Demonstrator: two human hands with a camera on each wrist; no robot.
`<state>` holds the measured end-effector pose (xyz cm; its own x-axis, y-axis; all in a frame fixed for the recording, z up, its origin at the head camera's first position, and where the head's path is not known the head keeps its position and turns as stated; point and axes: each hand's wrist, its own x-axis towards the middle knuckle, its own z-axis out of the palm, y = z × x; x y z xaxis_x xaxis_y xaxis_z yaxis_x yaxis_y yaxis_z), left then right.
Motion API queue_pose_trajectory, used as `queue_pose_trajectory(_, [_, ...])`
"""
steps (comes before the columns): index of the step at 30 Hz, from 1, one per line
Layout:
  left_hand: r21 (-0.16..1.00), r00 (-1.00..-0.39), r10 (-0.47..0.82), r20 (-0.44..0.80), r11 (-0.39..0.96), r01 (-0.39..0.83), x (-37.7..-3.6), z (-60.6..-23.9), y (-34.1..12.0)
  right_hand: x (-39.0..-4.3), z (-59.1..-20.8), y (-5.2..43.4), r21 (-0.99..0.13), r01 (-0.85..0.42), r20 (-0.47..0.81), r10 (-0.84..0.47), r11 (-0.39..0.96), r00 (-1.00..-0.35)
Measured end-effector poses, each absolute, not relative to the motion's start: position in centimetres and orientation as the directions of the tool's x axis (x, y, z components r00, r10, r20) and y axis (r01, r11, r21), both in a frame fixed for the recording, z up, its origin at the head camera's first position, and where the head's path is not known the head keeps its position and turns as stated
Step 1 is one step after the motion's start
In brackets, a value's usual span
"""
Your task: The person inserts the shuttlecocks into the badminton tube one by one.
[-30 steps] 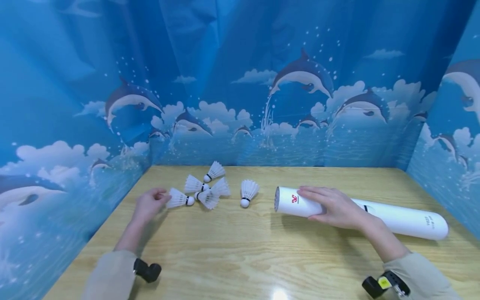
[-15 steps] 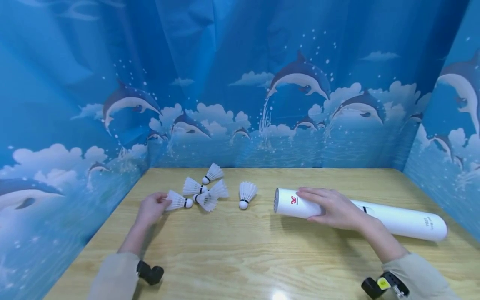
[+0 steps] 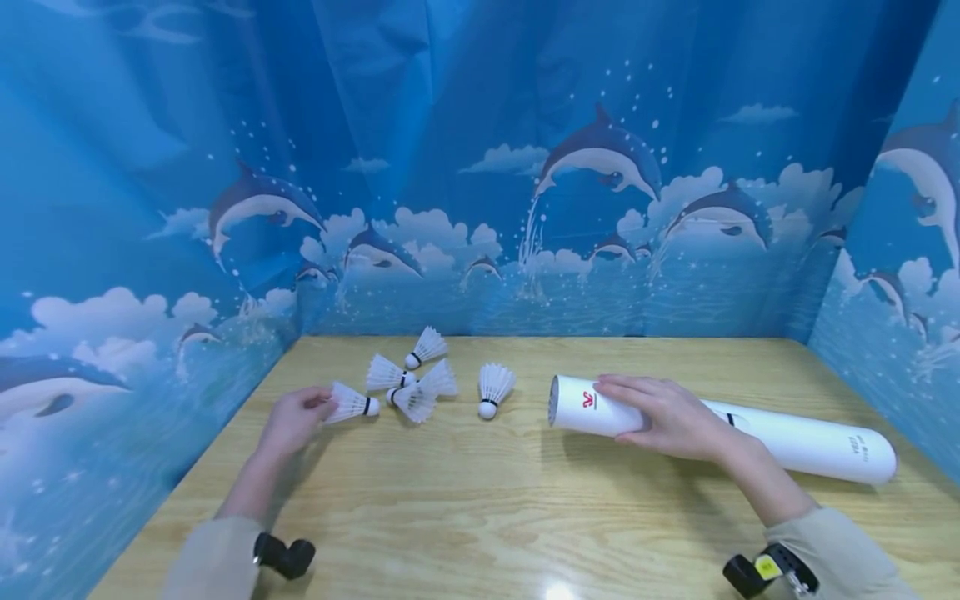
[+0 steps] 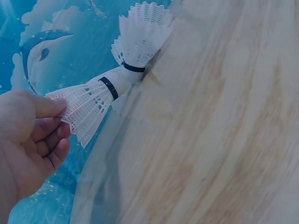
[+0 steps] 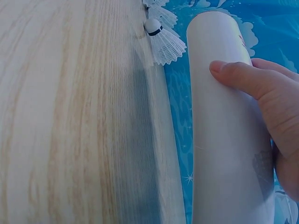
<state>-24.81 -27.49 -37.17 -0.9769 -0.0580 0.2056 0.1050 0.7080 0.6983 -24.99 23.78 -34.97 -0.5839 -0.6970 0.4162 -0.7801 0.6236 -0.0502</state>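
Observation:
My left hand (image 3: 294, 421) pinches the feathered skirt of a white shuttlecock (image 4: 91, 105) between thumb and fingers. That shuttlecock's cork points right, toward a cluster of several more shuttlecocks (image 3: 416, 400) in the head view. A single shuttlecock (image 3: 495, 387) lies apart, right of the cluster, cork toward me. My right hand (image 3: 675, 414) grips a long white shuttlecock tube (image 3: 817, 442) near its left end, thumb on the near side and fingers over the top. The tube lies slanted on the right of the table, its left end showing a grey disc.
The wooden table (image 3: 465, 517) runs back to a blue dolphin-print curtain (image 3: 450, 167), which also borders its left and right sides. Each wrist wears a black strapped camera, the left one (image 3: 283, 557) and the right one (image 3: 768, 569).
My left hand has closed on the skirt of the leftmost shuttlecock and drawn it slightly left, away from the cluster. The right hand and the tube stay put.

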Motion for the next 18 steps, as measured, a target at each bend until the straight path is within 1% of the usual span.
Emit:
queue_pose_trajectory(8, [0.716, -0.984, -0.038, 0.176, 0.691, 0.101, -24.7, -36.2, -27.4, -24.9, -35.0, 23.8, -0.054, -0.776, 0.41, -0.695, 0.628, -0.591])
queue_pose_trajectory(18, [0.749, -0.987, -0.011, 0.16, 0.652, 0.115, -24.9, -34.9, -25.5, -24.9, -34.9, 23.8, -0.05, -0.776, 0.409, -0.696, 0.629, -0.591])
